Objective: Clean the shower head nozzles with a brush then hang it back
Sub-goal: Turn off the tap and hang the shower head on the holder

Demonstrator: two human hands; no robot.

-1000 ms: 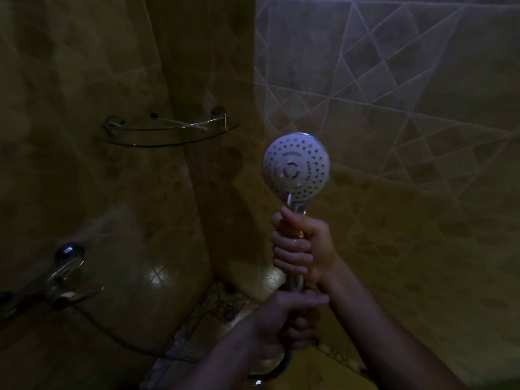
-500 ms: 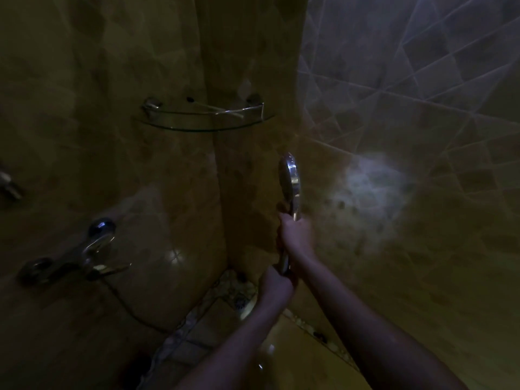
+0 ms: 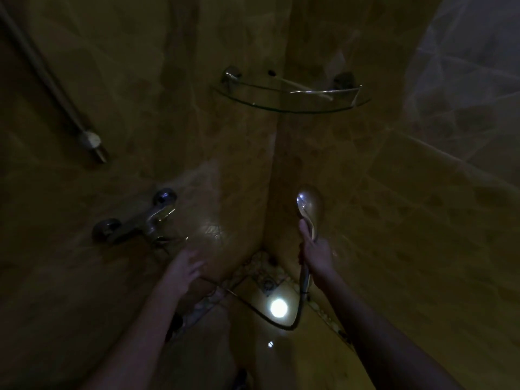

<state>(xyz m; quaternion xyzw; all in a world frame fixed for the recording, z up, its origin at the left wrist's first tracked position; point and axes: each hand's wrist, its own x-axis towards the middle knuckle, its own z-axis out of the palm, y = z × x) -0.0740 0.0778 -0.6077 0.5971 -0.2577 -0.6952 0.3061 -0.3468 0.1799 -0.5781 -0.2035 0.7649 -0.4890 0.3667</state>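
Note:
The chrome shower head [image 3: 309,205] stands upright right of the wall corner, its shiny back toward me and the nozzles hidden. My right hand [image 3: 315,253] grips its handle just below the head. Its hose [image 3: 299,313] loops down over the floor. My left hand [image 3: 185,267] is off the handle, blurred, fingers apart, just below and right of the chrome mixer tap [image 3: 140,220]. No brush is visible.
A glass corner shelf [image 3: 289,106] with a chrome rail hangs above. A slanted chrome bar [image 3: 56,91] runs down the left wall. A floor drain [image 3: 268,284] sits in the corner, beside a bright light reflection [image 3: 278,308]. The room is very dark.
The shower head turned from nozzles facing me to its back facing me. My left hand let go of the handle's lower end and moved left toward the tap. The view swung left.

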